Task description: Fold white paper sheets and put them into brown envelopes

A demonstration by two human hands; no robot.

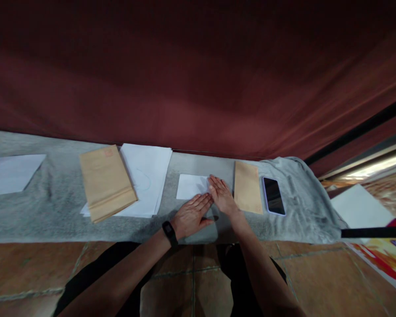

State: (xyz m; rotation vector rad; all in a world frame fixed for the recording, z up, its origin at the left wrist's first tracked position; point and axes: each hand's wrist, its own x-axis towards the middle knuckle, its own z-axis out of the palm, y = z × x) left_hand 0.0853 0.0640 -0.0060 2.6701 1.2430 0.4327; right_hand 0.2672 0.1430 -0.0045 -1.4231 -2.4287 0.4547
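A small folded white paper (189, 186) lies on the grey cloth (53, 211) in front of me. My left hand (191, 215), a black band on its wrist, lies flat with fingers stretched toward the paper's near right corner. My right hand (221, 196) rests flat on the paper's right edge, fingers together and extended. Neither hand holds anything. A brown envelope (247, 187) lies just right of my right hand, and a black phone (273, 196) lies beyond it.
Left of the paper sits a stack of white sheets (148, 176) with a pile of brown envelopes (105, 182) on it. Another white sheet (11, 172) lies at the far left. A dark red curtain (198, 79) hangs behind. Tiled floor (26, 268) is below.
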